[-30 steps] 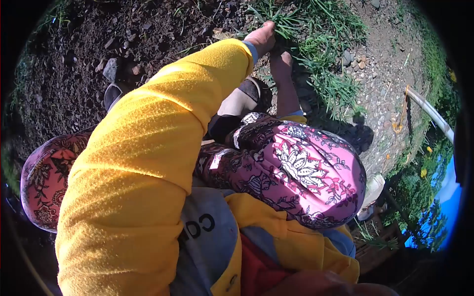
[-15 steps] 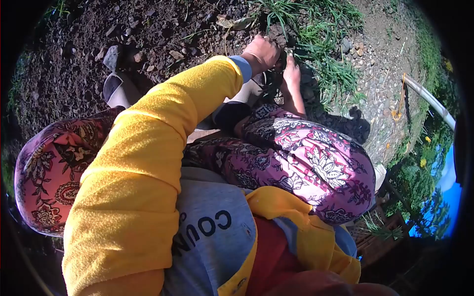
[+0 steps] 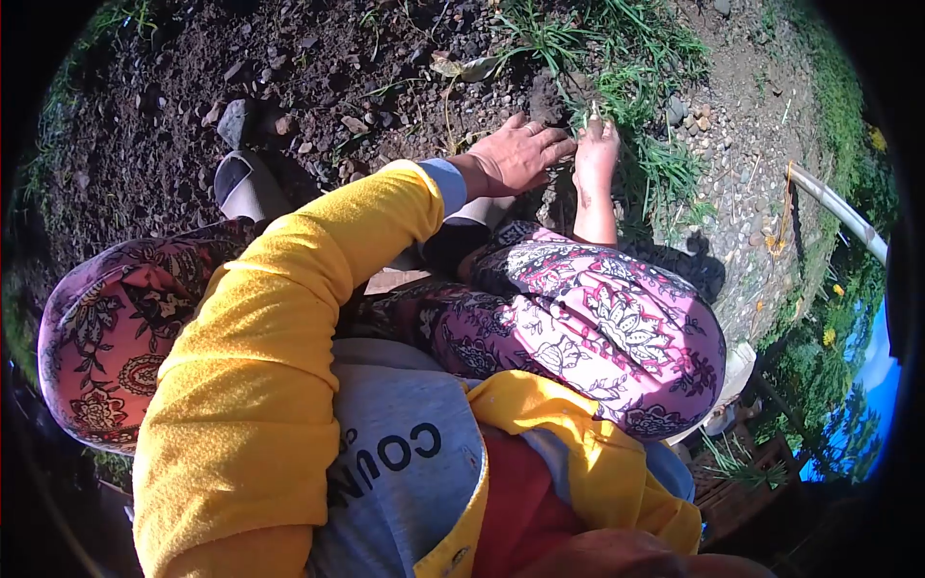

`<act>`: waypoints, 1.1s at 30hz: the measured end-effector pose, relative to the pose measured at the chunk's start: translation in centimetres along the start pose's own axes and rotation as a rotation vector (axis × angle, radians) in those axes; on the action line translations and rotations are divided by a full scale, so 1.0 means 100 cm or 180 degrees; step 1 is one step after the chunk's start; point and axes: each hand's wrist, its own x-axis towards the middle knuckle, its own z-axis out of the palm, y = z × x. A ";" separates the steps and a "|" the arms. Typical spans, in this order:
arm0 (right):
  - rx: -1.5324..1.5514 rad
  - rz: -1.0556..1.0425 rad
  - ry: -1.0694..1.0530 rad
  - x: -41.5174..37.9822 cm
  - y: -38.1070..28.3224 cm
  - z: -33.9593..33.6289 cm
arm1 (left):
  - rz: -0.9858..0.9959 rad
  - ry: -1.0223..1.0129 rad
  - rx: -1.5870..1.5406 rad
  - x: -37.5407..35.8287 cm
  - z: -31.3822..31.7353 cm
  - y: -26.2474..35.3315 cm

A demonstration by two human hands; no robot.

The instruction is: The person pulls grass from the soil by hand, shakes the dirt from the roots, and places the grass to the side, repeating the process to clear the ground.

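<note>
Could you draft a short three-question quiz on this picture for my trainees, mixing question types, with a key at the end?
1. Multiple choice. Where is the left hand?
a) On the right knee
b) Close beside the right hand
c) Flat on the grey shirt

2. True or false: the yellow sleeve on the left arm covers that hand completely.

3. Fill in the missing word: the green plants growing to the picture's right of the right hand are ____.

Key
1. b
2. False; the sleeve's cuff ends near the wrist, leaving the hand bare.
3. grass
</note>
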 end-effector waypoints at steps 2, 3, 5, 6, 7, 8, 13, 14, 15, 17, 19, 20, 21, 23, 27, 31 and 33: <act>0.0031 -0.0494 0.0382 -0.013 -0.037 -0.006 | -0.0154 0.0074 -0.0248 -0.007 -0.002 -0.008; -0.0262 -0.0538 0.0523 -0.017 -0.051 -0.008 | -0.0257 0.0067 -0.0166 -0.011 0.000 -0.013; -0.1358 -0.1058 0.0336 -0.005 -0.027 0.001 | -0.0453 -0.0010 0.0008 -0.015 0.002 -0.024; -0.1914 -0.1316 0.0244 0.005 -0.006 0.005 | -0.0537 -0.0038 0.0087 -0.017 0.000 -0.029; -0.2509 -0.1211 -0.0315 0.017 0.022 0.011 | -0.0578 -0.0070 0.0150 -0.020 0.002 -0.033; -0.2559 -0.1340 -0.0410 0.013 0.016 0.014 | -0.0621 -0.0100 0.0230 -0.021 0.002 -0.040; -0.2116 -0.1149 -0.0034 0.013 -0.008 0.011 | -0.0415 -0.0439 0.0524 -0.011 -0.009 -0.057; -0.2649 -0.1029 -0.0204 0.015 -0.003 0.010 | -0.0300 -0.0538 0.0519 -0.004 -0.009 -0.057; -0.2971 -0.0904 -0.0670 0.016 0.002 0.011 | -0.0001 -0.0453 0.0764 0.004 -0.011 -0.056; -0.2891 -0.0848 -0.0536 0.021 0.004 0.011 | 0.0231 -0.0757 0.0857 0.024 -0.013 -0.057; -0.2523 -0.0832 -0.0444 0.019 -0.001 0.007 | 0.0451 -0.0700 0.0821 0.040 0.004 -0.060; -0.2360 -0.0885 -0.0278 0.021 0.009 0.003 | 0.0627 -0.0489 0.1070 0.047 0.012 -0.064; -0.2206 -0.0686 -0.0219 0.019 0.009 0.002 | 0.0767 -0.0542 0.1283 0.057 0.009 -0.070; -0.1935 -0.0441 -0.0107 0.017 0.013 -0.002 | 0.0676 -0.0785 0.1669 0.072 0.012 -0.073; -0.1698 -0.0101 -0.0381 0.005 0.000 -0.001 | 0.0469 -0.1222 0.2684 0.108 0.005 -0.103; -0.1764 -0.0041 -0.0745 0.000 0.019 0.012 | 0.0149 -0.0817 0.2465 0.118 0.012 -0.132; -0.1906 0.0043 -0.1000 -0.002 0.017 0.019 | 0.0043 -0.0784 0.2198 0.122 0.017 -0.137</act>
